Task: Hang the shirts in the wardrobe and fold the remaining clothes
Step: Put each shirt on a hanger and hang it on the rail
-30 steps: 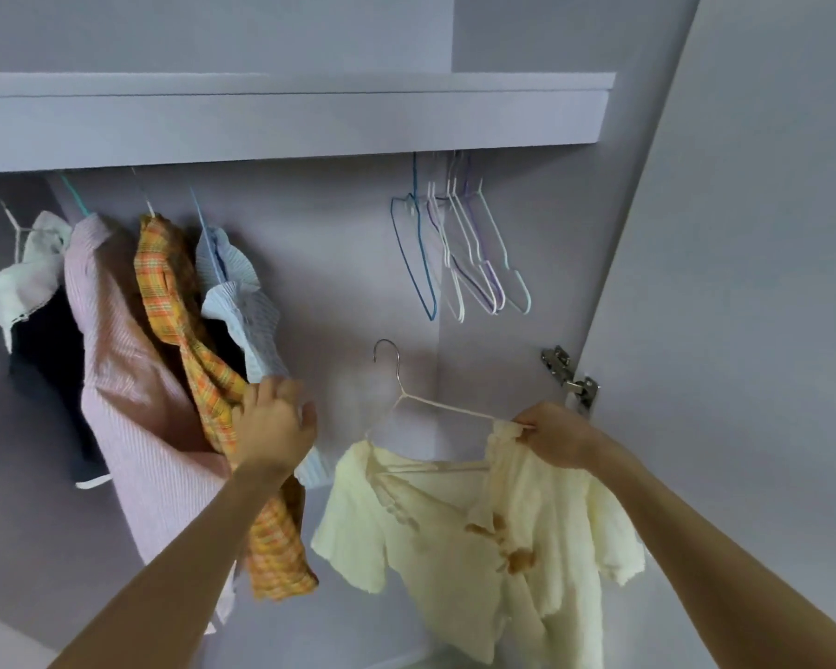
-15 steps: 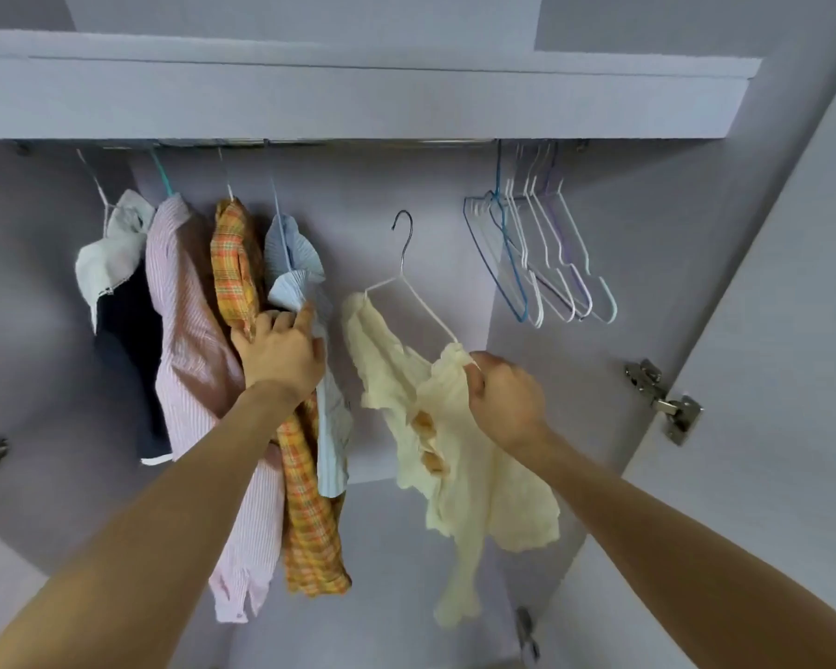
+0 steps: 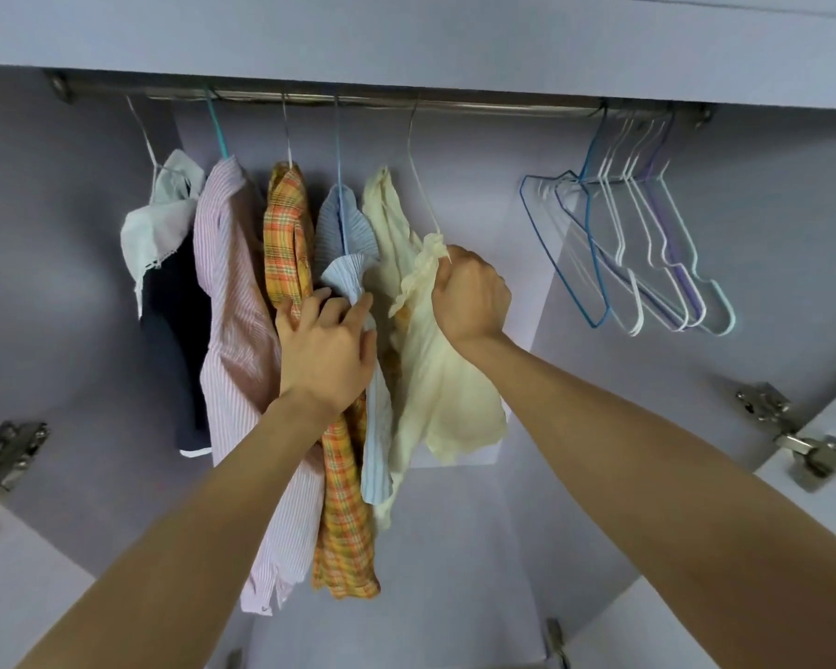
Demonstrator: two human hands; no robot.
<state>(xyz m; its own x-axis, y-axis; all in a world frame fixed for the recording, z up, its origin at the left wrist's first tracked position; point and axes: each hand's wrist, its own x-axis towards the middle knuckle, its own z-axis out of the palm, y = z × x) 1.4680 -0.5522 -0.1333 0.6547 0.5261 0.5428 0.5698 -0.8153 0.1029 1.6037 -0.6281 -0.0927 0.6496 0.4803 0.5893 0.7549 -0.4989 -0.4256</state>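
Note:
A pale yellow shirt hangs on a white wire hanger whose hook reaches the metal rail. My right hand grips the hanger's shoulder together with the shirt's frilly collar. My left hand holds the light blue striped shirt and presses the hung clothes to the left. Beside it hang an orange plaid shirt, a pink striped shirt and a dark garment with a white collar.
Several bare wire hangers hang at the rail's right end. A shelf runs above the rail. Door hinges sit at the left and right. The wardrobe's back wall shows between the yellow shirt and the bare hangers.
My right hand lifted the yellow shirt on its hanger up and left to the rail, beside the blue shirt. My left hand stayed on the hung clothes. The view tilted upward.

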